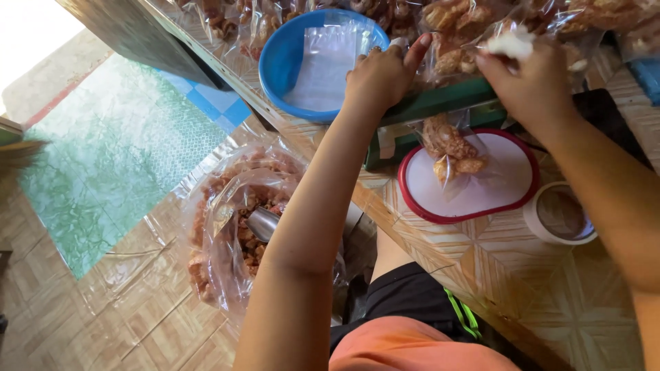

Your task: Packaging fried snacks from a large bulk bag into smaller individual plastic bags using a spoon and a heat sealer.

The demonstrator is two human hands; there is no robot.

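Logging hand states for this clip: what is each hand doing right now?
Left hand: closed on the top of a clear snack bag.
Right hand: pinching a small white piece.

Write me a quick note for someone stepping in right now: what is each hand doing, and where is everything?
Left hand: fingers curled on a clear snack bag atop the green scale.
Right hand: pinching the bag's bunched white top.
Filled bags line the table's far edge; one small bag lies on the red-rimmed tray.
Blue bowl holds empty bags.
Big sack on the floor holds loose snacks and a metal scoop.
Tape roll beside the tray.
Left: the held bag is not closed yet; the sack holds plenty.
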